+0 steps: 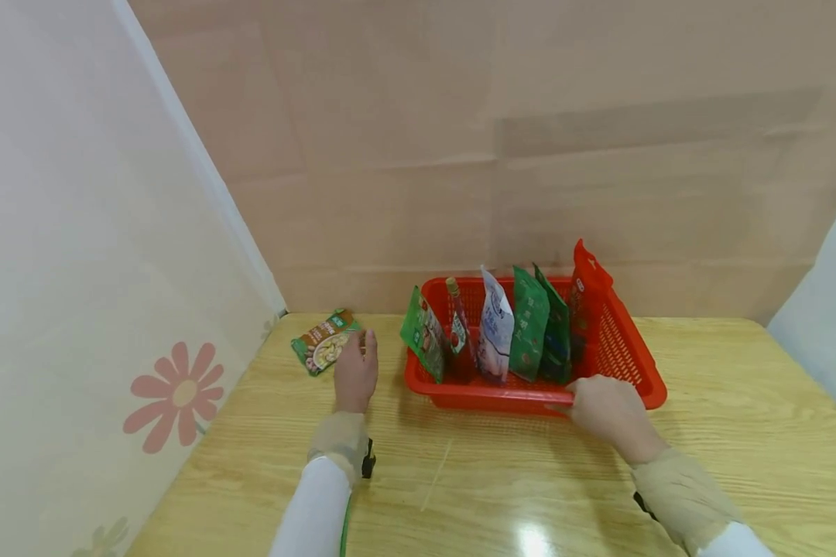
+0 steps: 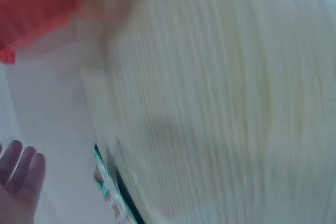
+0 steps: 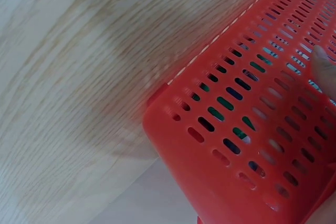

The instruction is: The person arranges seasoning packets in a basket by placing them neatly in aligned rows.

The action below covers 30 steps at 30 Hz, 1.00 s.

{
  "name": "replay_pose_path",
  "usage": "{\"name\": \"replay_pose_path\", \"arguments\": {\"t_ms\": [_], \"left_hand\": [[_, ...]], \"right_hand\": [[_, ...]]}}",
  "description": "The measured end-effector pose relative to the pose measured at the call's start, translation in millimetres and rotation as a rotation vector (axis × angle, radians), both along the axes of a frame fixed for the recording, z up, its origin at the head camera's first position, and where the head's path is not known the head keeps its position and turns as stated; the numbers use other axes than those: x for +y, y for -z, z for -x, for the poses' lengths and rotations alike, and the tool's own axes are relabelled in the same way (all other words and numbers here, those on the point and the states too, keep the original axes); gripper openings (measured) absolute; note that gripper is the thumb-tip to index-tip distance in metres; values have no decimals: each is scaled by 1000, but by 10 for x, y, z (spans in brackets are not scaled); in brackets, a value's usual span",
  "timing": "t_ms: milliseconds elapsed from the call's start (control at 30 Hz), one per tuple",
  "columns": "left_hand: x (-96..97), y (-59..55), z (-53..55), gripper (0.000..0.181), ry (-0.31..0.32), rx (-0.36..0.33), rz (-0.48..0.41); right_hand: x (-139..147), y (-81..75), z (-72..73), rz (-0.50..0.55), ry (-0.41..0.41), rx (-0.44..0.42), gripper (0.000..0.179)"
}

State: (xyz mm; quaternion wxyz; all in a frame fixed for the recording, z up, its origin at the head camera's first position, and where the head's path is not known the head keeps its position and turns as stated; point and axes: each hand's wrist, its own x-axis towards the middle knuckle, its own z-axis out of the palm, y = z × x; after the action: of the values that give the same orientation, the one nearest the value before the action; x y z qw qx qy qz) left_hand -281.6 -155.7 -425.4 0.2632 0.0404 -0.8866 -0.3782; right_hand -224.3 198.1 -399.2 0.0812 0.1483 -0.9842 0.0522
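Observation:
My right hand (image 1: 609, 410) grips the front rim of a red plastic basket (image 1: 488, 401) near its right corner. In the right wrist view, the thumb (image 3: 324, 74) lies against the slotted wall. My left hand (image 1: 355, 375) hovers beside a green and brown food packet (image 1: 326, 342) lying on the table. In the left wrist view the fingers (image 2: 23, 174) are extended and hold nothing, with the packet (image 2: 113, 192) apart from them. Standing in the basket are a green packet (image 1: 425, 333), a bottle (image 1: 458, 329), a white pouch (image 1: 495, 329), two more green packets (image 1: 529, 325) and a red bag (image 1: 588, 290).
The wooden table (image 1: 418, 495) reaches back to a brown paper-covered wall (image 1: 390, 155). At the left stands a white panel with a red flower (image 1: 183, 393). Another pale panel (image 1: 829, 309) borders the right side.

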Motion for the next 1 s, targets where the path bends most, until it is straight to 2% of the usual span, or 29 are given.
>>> {"name": "replay_pose_path", "arguments": {"t_ms": [100, 167, 367, 500, 600, 700, 800, 833, 1000], "left_hand": [[43, 13, 11, 49, 90, -84, -74], [95, 4, 10, 49, 120, -113, -101], [264, -48, 24, 42, 189, -138, -164], [368, -102, 34, 40, 232, -128, -228], [412, -143, 13, 41, 254, -124, -328], [435, -179, -21, 50, 360, -147, -497], [472, -225, -53, 58, 449, -166, -595], [488, -244, -60, 58, 461, -168, -601], [574, -296, -56, 56, 456, -136, -485]], "right_hand": [[3, 3, 6, 8, 10, -12, 21], [-1, 4, 11, 12, 4, -15, 22], [-7, 2, 12, 10, 7, -16, 24], [-2, 9, 15, 9, 14, -24, 24], [-6, 8, 17, 7, 11, -37, 22], [-10, 2, 14, 4, 5, -40, 22], [-8, 3, 10, 7, 4, -35, 23], [-6, 3, 9, 6, 5, -33, 23], [-1, 9, 12, 3, 8, -31, 23]]}}
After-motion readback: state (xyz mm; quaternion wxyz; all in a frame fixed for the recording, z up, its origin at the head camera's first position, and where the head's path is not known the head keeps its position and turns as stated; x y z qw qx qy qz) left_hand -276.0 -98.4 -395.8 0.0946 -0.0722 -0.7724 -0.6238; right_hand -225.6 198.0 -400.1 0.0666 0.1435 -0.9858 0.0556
